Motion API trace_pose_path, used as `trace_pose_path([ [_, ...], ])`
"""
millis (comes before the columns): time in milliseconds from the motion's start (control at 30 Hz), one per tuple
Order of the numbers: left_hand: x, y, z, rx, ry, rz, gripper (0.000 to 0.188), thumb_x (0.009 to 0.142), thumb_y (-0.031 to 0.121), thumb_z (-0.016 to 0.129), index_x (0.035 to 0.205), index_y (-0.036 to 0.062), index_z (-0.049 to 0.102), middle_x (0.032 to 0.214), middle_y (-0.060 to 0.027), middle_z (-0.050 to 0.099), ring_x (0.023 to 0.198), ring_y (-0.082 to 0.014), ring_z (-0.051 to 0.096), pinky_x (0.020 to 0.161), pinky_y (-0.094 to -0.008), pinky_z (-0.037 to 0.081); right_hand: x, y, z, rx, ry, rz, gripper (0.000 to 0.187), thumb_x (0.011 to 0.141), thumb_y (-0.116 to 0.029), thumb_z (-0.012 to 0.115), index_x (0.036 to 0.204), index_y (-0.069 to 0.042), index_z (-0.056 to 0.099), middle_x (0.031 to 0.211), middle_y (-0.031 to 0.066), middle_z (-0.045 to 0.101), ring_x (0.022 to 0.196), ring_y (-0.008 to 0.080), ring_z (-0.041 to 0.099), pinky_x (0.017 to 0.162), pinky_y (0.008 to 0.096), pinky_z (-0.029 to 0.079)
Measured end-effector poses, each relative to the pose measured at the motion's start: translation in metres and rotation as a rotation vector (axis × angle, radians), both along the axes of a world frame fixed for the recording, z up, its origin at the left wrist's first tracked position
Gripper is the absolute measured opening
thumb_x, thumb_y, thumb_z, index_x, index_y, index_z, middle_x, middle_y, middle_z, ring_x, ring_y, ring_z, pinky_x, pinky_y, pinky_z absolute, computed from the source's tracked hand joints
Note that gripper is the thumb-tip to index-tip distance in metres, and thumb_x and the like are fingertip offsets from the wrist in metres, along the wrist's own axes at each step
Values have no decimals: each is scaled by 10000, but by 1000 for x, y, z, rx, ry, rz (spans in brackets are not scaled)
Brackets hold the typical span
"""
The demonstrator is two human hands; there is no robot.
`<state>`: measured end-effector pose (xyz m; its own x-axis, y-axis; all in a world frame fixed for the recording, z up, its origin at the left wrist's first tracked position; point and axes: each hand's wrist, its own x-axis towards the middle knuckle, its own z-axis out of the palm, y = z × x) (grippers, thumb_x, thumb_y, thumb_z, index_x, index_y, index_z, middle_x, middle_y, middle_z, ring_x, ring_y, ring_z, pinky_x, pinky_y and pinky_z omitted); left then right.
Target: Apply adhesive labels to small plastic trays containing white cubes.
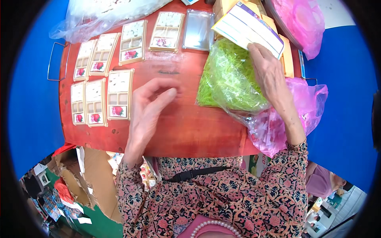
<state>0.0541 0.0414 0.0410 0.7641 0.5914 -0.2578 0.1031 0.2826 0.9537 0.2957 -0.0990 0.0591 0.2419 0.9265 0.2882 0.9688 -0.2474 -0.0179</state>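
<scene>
My right hand (268, 67) grips the near edge of a printed white card (252, 27) with a purple border, held over a clear bag of bright green shredded filler (230, 79). My left hand (149, 107) hovers above the red table (190, 139), thumb and fingers curved and apart, with nothing seen between them. Beside it stands a beige compartment tray (120, 98) with white pieces in its far part and a strawberry-picture packet in its near part. Several similar trays (133, 39) stand to the left and beyond. An unfilled clear plastic tray (197, 29) lies at the back middle.
A large clear bag of white pieces (111, 12) lies at the far left. Beige trays (286, 55) are stacked behind the card. Pink plastic bags (274, 129) lie at the right, one hanging over the table's front edge. A torn cardboard box (97, 178) stands below left.
</scene>
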Motion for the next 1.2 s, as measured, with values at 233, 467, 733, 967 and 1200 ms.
trace_pose_path([
  [233, 34, 2, -6, -501, -345, -133, 381, 877, 278, 565, 1113, -19, 535, 1028, -101, 619, 915, -165, 599, 828, -302, 471, -24, -3, 36, 160, -266, 191, 277, 716, 44, 552, 992, 45, 567, 900, 182, 628, 775, 300, 633, 650, 346, 530],
  [467, 30, 5, -36, -690, -332, 80, 360, 888, 193, 535, 1185, -3, 482, 1093, -111, 588, 947, -159, 598, 821, -299, 494, -82, -24, 30, -231, -172, 593, 308, 731, -76, 613, 989, 81, 559, 964, 203, 605, 901, 317, 611, 753, 405, 510],
  [733, 26, -30, -25, -526, -341, -31, 323, 845, 39, 556, 1162, 8, 502, 1022, -58, 615, 878, -104, 599, 762, -240, 492, -67, 0, 44, 45, 381, 428, 349, 701, -111, 673, 1009, 20, 576, 1011, 154, 569, 890, 319, 562, 738, 374, 467],
  [967, 18, -42, -13, -337, -331, -180, 298, 870, 54, 527, 1158, -12, 500, 1029, -30, 587, 930, -68, 541, 811, -218, 444, -67, 12, 23, 94, 371, 384, 425, 691, -70, 674, 1091, 15, 558, 1042, 151, 550, 919, 310, 545, 759, 363, 459],
  [1200, 18, -40, -13, 103, -273, -184, 146, 867, 58, 522, 976, -30, 562, 801, -46, 564, 734, -78, 519, 619, -239, 417, -69, 14, 30, 9, 549, 359, 332, 720, -79, 661, 1031, 15, 593, 984, 145, 559, 881, 297, 546, 716, 341, 458],
])
